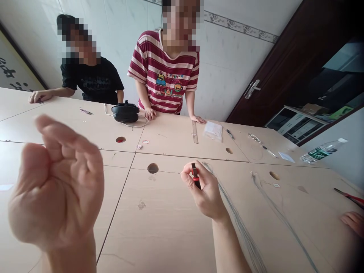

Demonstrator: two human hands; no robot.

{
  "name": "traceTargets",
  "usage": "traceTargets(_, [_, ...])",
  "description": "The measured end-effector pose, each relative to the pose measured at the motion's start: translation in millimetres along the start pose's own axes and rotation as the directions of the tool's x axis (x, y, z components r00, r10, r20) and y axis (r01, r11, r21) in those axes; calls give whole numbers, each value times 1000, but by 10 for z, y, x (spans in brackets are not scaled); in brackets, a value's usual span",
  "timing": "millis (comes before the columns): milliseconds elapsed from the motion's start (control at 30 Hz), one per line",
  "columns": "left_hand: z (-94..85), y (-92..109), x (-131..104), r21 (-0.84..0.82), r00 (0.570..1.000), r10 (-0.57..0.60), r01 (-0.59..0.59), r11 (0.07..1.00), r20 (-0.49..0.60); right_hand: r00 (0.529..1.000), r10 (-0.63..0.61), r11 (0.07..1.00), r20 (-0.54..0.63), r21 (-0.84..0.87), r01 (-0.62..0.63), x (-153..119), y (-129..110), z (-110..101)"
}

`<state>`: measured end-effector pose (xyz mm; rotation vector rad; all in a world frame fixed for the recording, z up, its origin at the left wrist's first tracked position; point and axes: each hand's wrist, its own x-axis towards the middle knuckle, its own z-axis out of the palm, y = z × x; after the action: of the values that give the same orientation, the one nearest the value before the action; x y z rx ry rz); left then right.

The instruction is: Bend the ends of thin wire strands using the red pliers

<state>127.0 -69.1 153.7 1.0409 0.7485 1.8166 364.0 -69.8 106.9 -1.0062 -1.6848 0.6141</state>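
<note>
The left hand [62, 182], at left, hides where the thin thread [167, 172] leads; whether its fingers grip it cannot be told. Near centre, the right hand [207, 193] partly covers a black-and-red tool [196, 181]. Grey strands [239, 218] leave the bottom edge; scissors [348, 195] and another person's hand [354, 222] are cut off far right.

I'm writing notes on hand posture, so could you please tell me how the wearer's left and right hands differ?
The left hand looks much larger, being nearer the camera; the right hand looks smaller and farther off. The left hand shows its palm with fingers loosely curled, while the right hand is closed around a black-and-red tool; no tool shows in the left. Both are bare, and a thin thread runs from the right toward the left.
</note>
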Motion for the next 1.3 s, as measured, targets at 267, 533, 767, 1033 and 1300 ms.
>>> traceTargets(267, [143,-321,190,-108,982,73,-93,990,-176,999,25,998,34,50,-27,-20,-44,-1])
traceTargets(533, [138,-584,205,180,960,-257,235,955,113,1000,20,999,12,30,-21,-31,-60,-55])
traceTargets(767, [183,-480,96,661,570,-669,269,700,477,999,37,999,-30,26,-36,-31,-24,-96])
traceTargets(1033, [188,-483,113,701,336,-693,119,703,638,995,30,1000,-92,6,-30,-26,1,-136])
traceTargets(1300, [193,-528,41,526,58,-588,381,760,807,989,22,1000,-144,4,-22,-29,19,-163])
